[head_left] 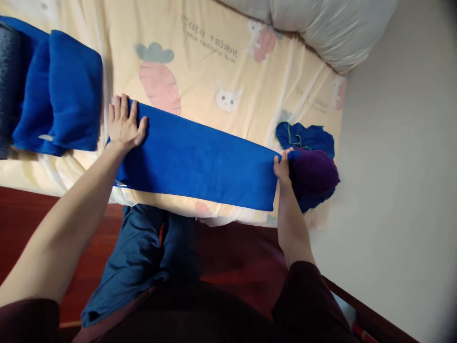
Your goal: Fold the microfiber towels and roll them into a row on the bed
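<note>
A blue towel [200, 157], folded into a long strip, lies across the bed in front of me. My left hand [125, 125] rests flat on its left end with the fingers spread. At the far right corner, my right hand [283, 166] has its fingers closed on the towel's edge. A small white label [120, 184] shows at the strip's near left corner. Just beyond my right hand sits a bunched purple cloth [314, 174], with a crumpled blue cloth with green edging [314, 138] behind it.
Folded blue towels [76, 90] lie at the left, beside a dark grey cloth [7, 85]. The bed sheet [200, 62] has carrot and rabbit prints. A grey-white bundle of bedding [328, 28] is at the back. A pale wall [396, 181] borders the right; the floor [235, 262] is reddish wood.
</note>
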The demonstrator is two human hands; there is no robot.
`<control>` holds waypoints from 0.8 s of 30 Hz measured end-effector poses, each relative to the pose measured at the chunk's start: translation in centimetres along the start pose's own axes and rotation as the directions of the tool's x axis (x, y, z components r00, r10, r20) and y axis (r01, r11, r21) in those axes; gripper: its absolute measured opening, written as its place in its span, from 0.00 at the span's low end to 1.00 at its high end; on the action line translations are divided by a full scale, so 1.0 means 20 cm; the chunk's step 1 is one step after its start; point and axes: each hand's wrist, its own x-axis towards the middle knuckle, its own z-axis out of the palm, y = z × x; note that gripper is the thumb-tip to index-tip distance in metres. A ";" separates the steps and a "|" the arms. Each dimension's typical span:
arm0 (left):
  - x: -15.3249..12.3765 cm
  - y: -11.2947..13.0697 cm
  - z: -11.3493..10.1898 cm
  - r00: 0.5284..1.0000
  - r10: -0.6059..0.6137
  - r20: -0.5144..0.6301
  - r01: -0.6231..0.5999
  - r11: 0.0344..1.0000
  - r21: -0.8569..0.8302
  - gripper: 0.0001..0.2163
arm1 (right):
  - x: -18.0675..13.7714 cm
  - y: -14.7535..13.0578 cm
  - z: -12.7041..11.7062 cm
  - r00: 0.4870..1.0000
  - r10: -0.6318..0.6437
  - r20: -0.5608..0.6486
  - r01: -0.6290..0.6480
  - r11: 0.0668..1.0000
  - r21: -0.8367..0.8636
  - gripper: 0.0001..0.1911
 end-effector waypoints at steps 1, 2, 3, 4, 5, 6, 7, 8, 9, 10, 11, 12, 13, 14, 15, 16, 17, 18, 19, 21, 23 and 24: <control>-0.06 0.03 -0.02 0.999 0.032 -0.001 -0.032 0.999 0.006 0.41 | -0.04 -0.04 0.00 0.999 -0.020 -0.030 0.020 1.000 -0.004 0.43; -0.15 0.06 -0.04 0.998 0.068 -0.005 -0.068 0.998 0.011 0.40 | -0.10 -0.09 0.00 0.995 -0.054 -0.080 0.053 0.998 -0.016 0.43; -0.25 0.08 -0.06 0.995 0.105 -0.006 -0.104 0.994 0.014 0.38 | -0.20 -0.14 0.01 0.985 -0.102 -0.142 0.098 0.995 -0.032 0.42; -0.37 0.10 -0.08 0.993 0.122 -0.009 -0.122 0.992 0.012 0.36 | -0.31 -0.18 0.03 0.967 -0.162 -0.198 0.155 0.987 -0.053 0.41; -0.49 0.10 -0.09 0.992 0.124 -0.006 -0.124 0.992 0.021 0.35 | -0.44 -0.23 0.06 0.947 -0.219 -0.235 0.209 0.976 -0.067 0.39; -0.62 0.10 -0.11 0.993 0.122 0.008 -0.122 0.992 0.036 0.35 | -0.58 -0.26 0.10 0.935 -0.269 -0.232 0.260 0.963 -0.068 0.38; -0.74 0.09 -0.12 0.994 0.109 0.017 -0.110 0.992 0.061 0.34 | -0.72 -0.27 0.14 0.928 -0.332 -0.169 0.326 0.943 -0.064 0.37; -0.85 0.06 -0.14 0.997 0.079 0.012 -0.080 0.993 0.083 0.34 | -0.86 -0.28 0.18 0.921 -0.375 -0.104 0.371 0.927 -0.053 0.36; -0.95 0.03 -0.15 0.999 0.054 0.001 -0.054 0.994 0.095 0.34 | -0.97 -0.26 0.21 0.924 -0.378 -0.063 0.376 0.926 -0.044 0.35; -1.02 0.00 -0.17 0.999 0.037 -0.008 -0.036 0.994 0.101 0.35 | -1.06 -0.24 0.23 0.938 -0.345 -0.045 0.343 0.938 -0.041 0.36; -1.07 -0.03 -0.18 1.000 0.023 -0.017 -0.021 0.994 0.104 0.36 | -1.12 -0.20 0.24 0.957 -0.284 -0.050 0.283 0.959 -0.036 0.36; -1.10 -0.05 -0.20 1.000 0.012 -0.018 -0.010 0.994 0.106 0.37 | -1.16 -0.16 0.25 0.975 -0.211 -0.069 0.210 0.977 -0.025 0.37; -1.12 -0.07 -0.22 1.000 -0.001 -0.014 0.003 0.994 0.108 0.38 | -1.17 -0.12 0.23 0.986 -0.142 -0.085 0.142 0.990 -0.008 0.38; -1.13 -0.08 -0.24 1.000 -0.020 -0.010 0.021 0.994 0.111 0.39 | -1.18 -0.09 0.21 0.992 -0.083 -0.096 0.085 0.996 0.016 0.38; -1.14 -0.08 -0.25 0.999 -0.045 -0.006 0.045 0.992 0.114 0.39 | -1.18 -0.06 0.19 0.994 -0.040 -0.101 0.044 0.998 0.043 0.38; -1.15 -0.06 -0.27 0.997 -0.075 -0.012 0.076 0.991 0.114 0.39 | -1.18 -0.04 0.15 0.995 -0.008 -0.101 0.015 0.997 0.069 0.38; -1.18 -0.03 -0.28 0.994 -0.106 -0.027 0.108 0.988 0.111 0.39 | -1.19 -0.03 0.13 0.994 0.019 -0.109 -0.009 0.995 0.096 0.37; -1.22 0.00 -0.28 0.990 -0.130 -0.053 0.135 0.985 0.106 0.39 | -1.22 -0.03 0.10 0.990 0.042 -0.132 -0.026 0.992 0.124 0.38; -1.29 0.04 -0.28 0.986 -0.143 -0.089 0.152 0.983 0.099 0.38 | -1.28 -0.03 0.09 0.984 0.056 -0.167 -0.030 0.988 0.153 0.38; -1.48 0.14 -0.23 0.981 -0.121 -0.151 0.132 0.989 0.070 0.34 | -1.47 -0.06 0.13 0.966 0.047 -0.253 0.011 0.975 0.222 0.39; -1.71 0.23 -0.17 0.993 -0.044 -0.105 0.051 0.997 0.065 0.29 | -1.76 -0.12 0.25 0.952 -0.011 -0.305 0.107 0.948 0.300 0.37; -1.81 0.27 -0.15 0.999 0.014 -0.038 -0.011 0.997 0.075 0.27 | -1.94 -0.17 0.34 0.954 -0.041 -0.298 0.148 0.928 0.343 0.36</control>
